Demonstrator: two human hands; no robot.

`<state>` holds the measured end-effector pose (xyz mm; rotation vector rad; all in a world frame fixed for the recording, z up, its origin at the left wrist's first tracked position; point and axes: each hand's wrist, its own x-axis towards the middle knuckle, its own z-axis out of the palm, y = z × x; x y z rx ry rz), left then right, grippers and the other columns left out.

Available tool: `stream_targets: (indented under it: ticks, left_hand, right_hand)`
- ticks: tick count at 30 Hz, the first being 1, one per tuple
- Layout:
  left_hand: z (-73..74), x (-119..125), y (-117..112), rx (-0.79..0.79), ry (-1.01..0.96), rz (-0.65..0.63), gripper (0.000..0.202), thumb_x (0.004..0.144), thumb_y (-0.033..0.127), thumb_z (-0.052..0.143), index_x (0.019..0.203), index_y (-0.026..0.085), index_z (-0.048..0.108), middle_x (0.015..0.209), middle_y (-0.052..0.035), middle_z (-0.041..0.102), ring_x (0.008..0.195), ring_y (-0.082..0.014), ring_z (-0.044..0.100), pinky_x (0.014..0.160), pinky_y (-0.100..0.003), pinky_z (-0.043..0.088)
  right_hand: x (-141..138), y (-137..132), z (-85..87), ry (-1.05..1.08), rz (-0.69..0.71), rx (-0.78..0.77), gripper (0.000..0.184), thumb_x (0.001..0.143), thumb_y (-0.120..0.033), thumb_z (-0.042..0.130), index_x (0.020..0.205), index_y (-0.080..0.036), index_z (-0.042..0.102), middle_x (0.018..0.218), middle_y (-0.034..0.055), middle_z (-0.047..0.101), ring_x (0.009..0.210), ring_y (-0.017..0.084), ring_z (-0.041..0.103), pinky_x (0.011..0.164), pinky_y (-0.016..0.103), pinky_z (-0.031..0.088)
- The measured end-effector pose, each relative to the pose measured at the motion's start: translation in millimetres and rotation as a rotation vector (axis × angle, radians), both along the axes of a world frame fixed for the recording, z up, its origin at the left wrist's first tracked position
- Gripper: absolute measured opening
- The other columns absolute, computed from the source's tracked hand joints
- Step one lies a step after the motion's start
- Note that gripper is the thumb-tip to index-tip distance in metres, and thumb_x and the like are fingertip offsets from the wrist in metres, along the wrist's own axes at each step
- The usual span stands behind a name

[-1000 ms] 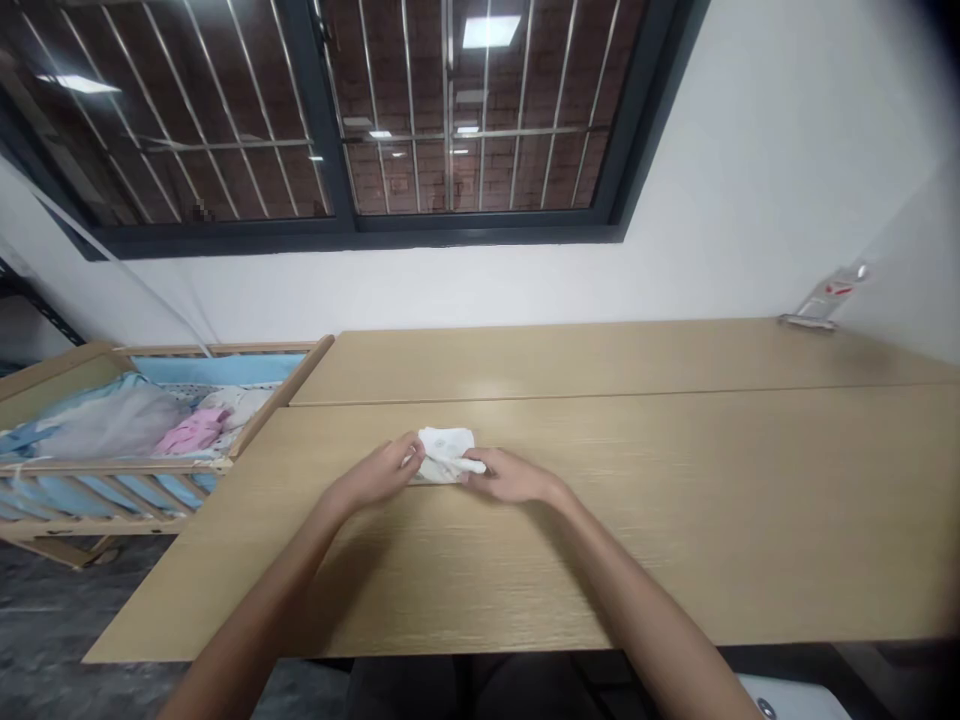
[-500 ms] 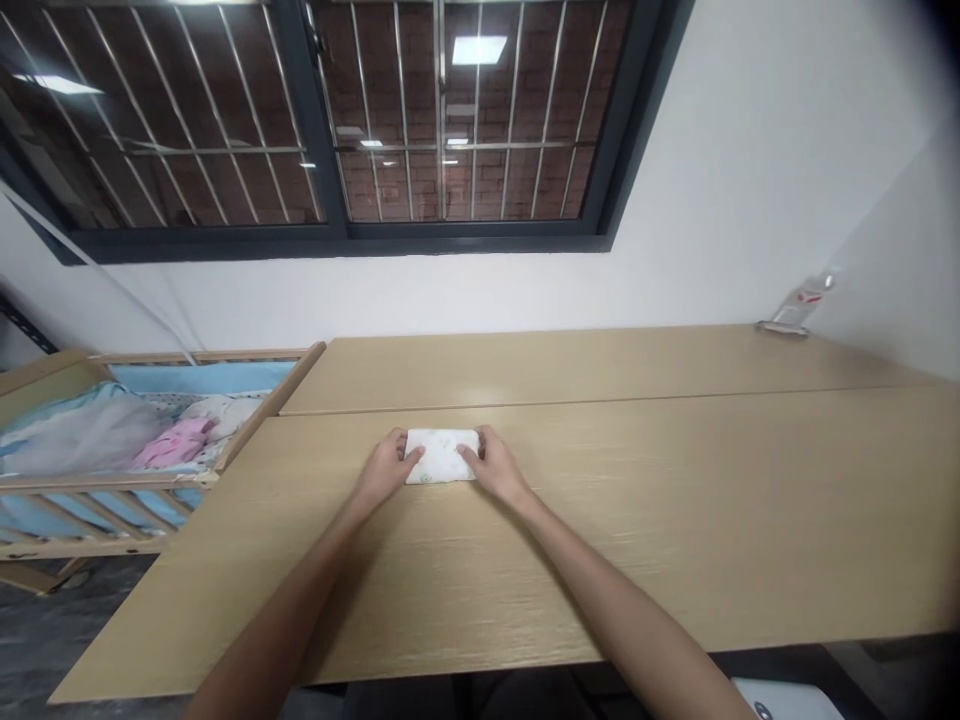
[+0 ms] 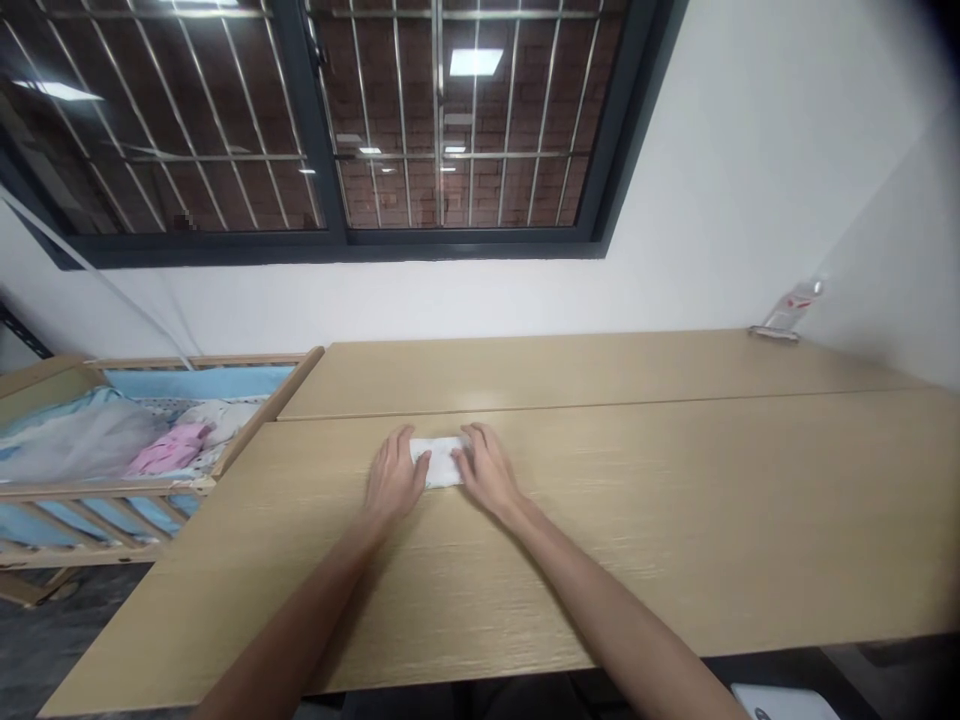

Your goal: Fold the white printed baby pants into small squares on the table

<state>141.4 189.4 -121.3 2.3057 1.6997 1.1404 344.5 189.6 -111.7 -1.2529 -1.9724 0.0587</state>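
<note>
A small folded white cloth (image 3: 441,460) lies flat on the light wooden table (image 3: 675,520), near its middle seam. My left hand (image 3: 396,476) rests flat on the cloth's left end with its fingers stretched out. My right hand (image 3: 486,470) lies flat on the right end, fingers also extended. Both palms press down on the cloth and cover its two ends, so only the middle strip shows between them.
A wooden baby crib (image 3: 112,440) stands to the left of the table, holding blue bedding and a pink garment (image 3: 165,448). A small plastic stand (image 3: 784,315) sits at the table's far right corner by the wall. A barred window is above.
The cloth went from loosely bunched between my fingertips to folded flat. My hands then moved from gripping its ends to lying flat on top of it.
</note>
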Motion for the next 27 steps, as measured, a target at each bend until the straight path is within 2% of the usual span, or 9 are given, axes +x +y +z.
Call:
stream_targets:
  ticks: [2, 4, 6, 9, 14, 18, 23, 27]
  left_hand:
    - [-2.1, 8.6, -4.6, 0.085, 0.07, -0.119, 0.062, 0.102, 0.045, 0.037, 0.153, 0.011, 0.026, 0.157, -0.0212, 0.039, 0.148, -0.0306, 0.035, 0.118, -0.049, 0.035]
    - [-6.6, 15.7, -7.5, 0.075, 0.146, -0.206, 0.07, 0.102, 0.049, 0.034, 0.157, 0.009, 0.018, 0.162, -0.0221, 0.031, 0.153, -0.0303, 0.025, 0.122, -0.05, 0.029]
    - [-12.5, 19.5, -8.2, 0.026, 0.21, -0.227, 0.074, 0.102, 0.053, 0.031, 0.158, 0.006, 0.016, 0.163, -0.0236, 0.027, 0.154, -0.0311, 0.02, 0.124, -0.053, 0.025]
    - [-20.2, 18.8, -6.3, -0.044, 0.268, -0.223, 0.075, 0.103, 0.056, 0.025, 0.158, 0.005, 0.019, 0.163, -0.0244, 0.028, 0.155, -0.0303, 0.019, 0.125, -0.054, 0.022]
    - [-24.7, 12.4, -4.6, -0.112, 0.302, -0.163, 0.078, 0.103, 0.058, 0.022, 0.157, 0.003, 0.023, 0.164, -0.0241, 0.024, 0.155, -0.0309, 0.016, 0.125, -0.052, 0.021]
    - [-27.6, 9.7, -5.8, -0.133, 0.323, -0.11, 0.078, 0.102, 0.058, 0.021, 0.157, 0.002, 0.022, 0.165, -0.0247, 0.021, 0.155, -0.0328, 0.014, 0.124, -0.052, 0.023]
    - [-32.2, 5.9, -6.1, -0.122, 0.324, -0.058, 0.081, 0.102, 0.06, 0.021, 0.157, 0.0, 0.019, 0.163, -0.027, 0.022, 0.155, -0.0331, 0.014, 0.124, -0.052, 0.022]
    - [-33.2, 0.8, -7.3, -0.16, 0.326, -0.061, 0.082, 0.101, 0.062, 0.021, 0.158, 0.003, 0.017, 0.165, -0.0251, 0.021, 0.155, -0.0337, 0.016, 0.124, -0.052, 0.022]
  right_hand:
    - [-6.0, -5.5, 2.7, -0.117, 0.071, 0.0, 0.051, 0.099, -0.032, 0.043, 0.146, -0.012, 0.044, 0.147, 0.0196, 0.051, 0.138, 0.03, 0.045, 0.115, 0.049, 0.038]
    - [-11.2, -8.4, 1.8, -0.239, 0.145, -0.029, 0.06, 0.097, -0.03, 0.043, 0.154, -0.01, 0.035, 0.156, 0.0187, 0.042, 0.147, 0.029, 0.035, 0.121, 0.049, 0.03]
    - [-14.5, -8.5, -1.7, -0.337, 0.196, -0.065, 0.066, 0.095, -0.027, 0.043, 0.157, -0.01, 0.03, 0.162, 0.0166, 0.035, 0.152, 0.028, 0.027, 0.124, 0.05, 0.022]
    - [-15.8, -6.3, -6.9, -0.397, 0.203, -0.111, 0.067, 0.093, -0.025, 0.042, 0.157, -0.009, 0.031, 0.163, 0.0152, 0.034, 0.153, 0.025, 0.023, 0.127, 0.048, 0.016]
    - [-15.3, -6.6, -5.8, -0.378, 0.179, -0.155, 0.063, 0.098, -0.032, 0.039, 0.156, -0.007, 0.034, 0.162, 0.0161, 0.034, 0.154, 0.026, 0.024, 0.127, 0.047, 0.015]
    - [-13.0, -9.4, -2.2, -0.367, 0.165, -0.212, 0.065, 0.101, -0.037, 0.037, 0.157, -0.004, 0.031, 0.163, 0.0177, 0.03, 0.155, 0.026, 0.021, 0.127, 0.046, 0.015]
    - [-2.8, -10.9, 0.7, -0.329, 0.152, -0.302, 0.074, 0.103, -0.055, 0.03, 0.159, -0.007, 0.025, 0.166, 0.0174, 0.023, 0.156, 0.027, 0.014, 0.127, 0.048, 0.013]
    - [9.6, -10.6, 3.4, -0.286, 0.181, -0.387, 0.088, 0.099, -0.069, 0.029, 0.161, -0.008, 0.019, 0.167, 0.0178, 0.017, 0.157, 0.028, 0.011, 0.126, 0.046, 0.014]
